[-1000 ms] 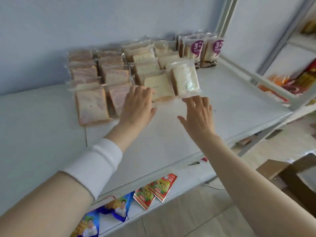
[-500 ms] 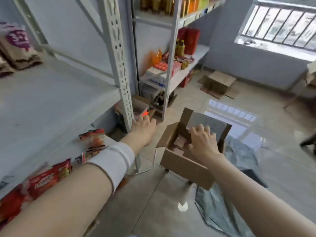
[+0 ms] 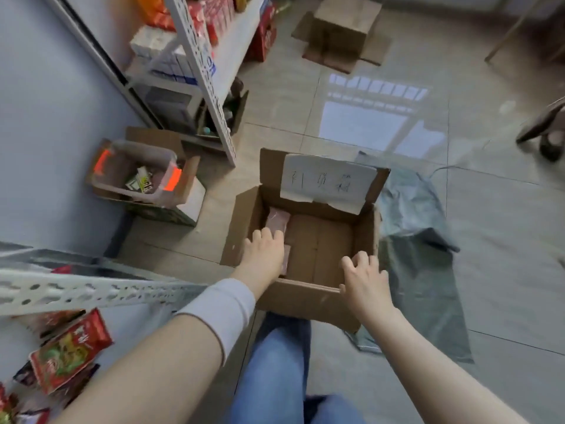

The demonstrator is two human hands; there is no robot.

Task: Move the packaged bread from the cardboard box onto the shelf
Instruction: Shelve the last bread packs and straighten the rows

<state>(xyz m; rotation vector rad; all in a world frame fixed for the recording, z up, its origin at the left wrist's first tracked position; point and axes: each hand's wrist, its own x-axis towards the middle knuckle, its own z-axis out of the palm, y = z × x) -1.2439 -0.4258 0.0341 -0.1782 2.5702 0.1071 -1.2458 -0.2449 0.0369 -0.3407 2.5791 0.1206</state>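
Observation:
An open cardboard box (image 3: 305, 296) stands on the floor in front of me, a white paper label on its far flap. Two pinkish packaged breads lie along its left inner wall: one (image 3: 276, 220) at the far left corner, another (image 3: 286, 259) mostly hidden under my left hand. My left hand (image 3: 264, 255) reaches down inside the box and rests on that nearer packet, fingers bent over it. My right hand (image 3: 363, 278) hovers over the box's near right rim, fingers loosely curled, holding nothing. The shelf's perforated front rail (image 3: 91, 292) shows at lower left.
Red snack packets (image 3: 70, 353) lie on a lower shelf level at left. A clear plastic bin (image 3: 134, 175) sits on boxes beside the wall. A grey plastic bag (image 3: 422, 255) lies right of the box, another cardboard box (image 3: 342, 29) farther off. My jeans leg (image 3: 275, 362) is below.
My view swung from the bread rows on the shelf down to the box on the floor. Both hands left the shelf; the left has gone into the box, the right to its rim.

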